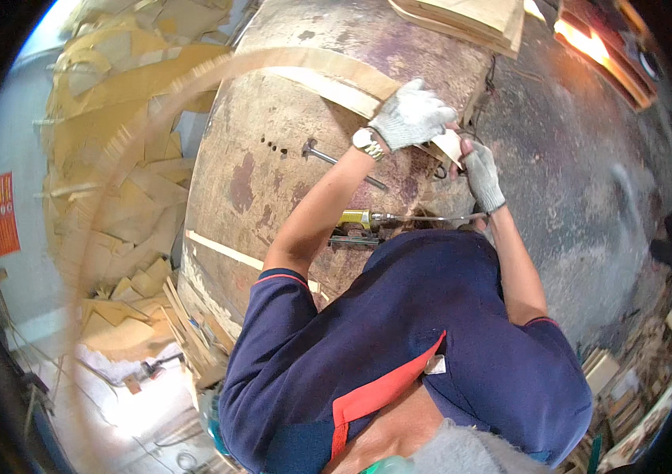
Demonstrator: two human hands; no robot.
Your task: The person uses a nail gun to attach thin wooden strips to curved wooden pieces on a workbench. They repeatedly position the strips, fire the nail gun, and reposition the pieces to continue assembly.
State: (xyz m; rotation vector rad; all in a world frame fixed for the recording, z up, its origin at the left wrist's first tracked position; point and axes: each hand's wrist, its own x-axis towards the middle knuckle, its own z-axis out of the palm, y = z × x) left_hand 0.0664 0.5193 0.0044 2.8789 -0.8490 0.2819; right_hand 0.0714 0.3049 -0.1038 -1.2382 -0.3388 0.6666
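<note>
A long, thin wooden strip arcs from my hands over the worktable and away to the left, its far part smeared by motion. My left hand, in a white knit glove with a watch at the wrist, is closed over the strip near its end. My right hand, gloved with bare fingertips, pinches the pale end piece just to the right. Below my left hand lies a hammer. A yellow-green air tool with a hose rests on the table close to my body.
The stained worktable has small dark bits on it and a narrow pale strip at the left. A stack of wooden sheets sits at the far edge. Yellowish offcuts pile up at left. Glowing orange boards are far right.
</note>
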